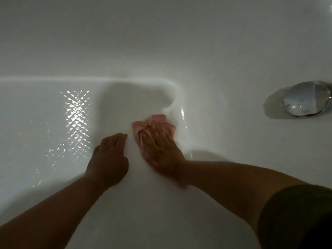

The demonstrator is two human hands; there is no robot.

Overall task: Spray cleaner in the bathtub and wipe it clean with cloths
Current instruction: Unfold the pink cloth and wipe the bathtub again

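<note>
Bathtub (215, 51) wall across the top: bare, wide open. Left side: textured floor (77, 112) with wet glare, nothing on it, free to pass. A curved edge (172, 90) where the floor turns up into the wall runs just beyond the pink cloth (154, 124). Right hand (161, 150) lies flat on the cloth and left hand (109, 157) flat on the tub just beside it, with only a narrow gap between. Chrome fitting (305, 100) sticks out at far right, well apart from both hands, bare slope between. Forearms cross the lower part.
</note>
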